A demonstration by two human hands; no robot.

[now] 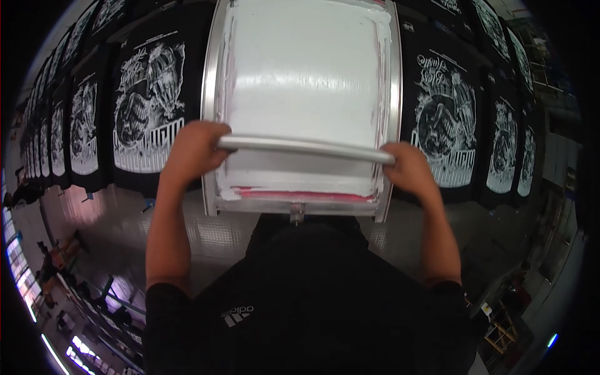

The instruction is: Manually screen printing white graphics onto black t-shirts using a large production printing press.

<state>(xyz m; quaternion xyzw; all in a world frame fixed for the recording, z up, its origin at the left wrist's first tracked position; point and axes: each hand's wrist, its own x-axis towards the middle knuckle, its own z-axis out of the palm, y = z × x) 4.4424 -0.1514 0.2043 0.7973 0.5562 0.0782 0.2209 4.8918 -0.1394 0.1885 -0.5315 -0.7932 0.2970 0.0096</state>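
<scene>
Straight ahead of me lies a screen printing frame with metal side rails. White ink is spread over its mesh, with a reddish strip along the near edge. A long metal squeegee spans the screen crosswise in its near half. My left hand is closed round the squeegee's left end, and my right hand grips its right end. Whatever lies under the screen is hidden.
Black shirts with white prints lie in rows at the left and right of the frame. A small clamp sits at the frame's near edge, close to my body. Grey floor shows below the shirts.
</scene>
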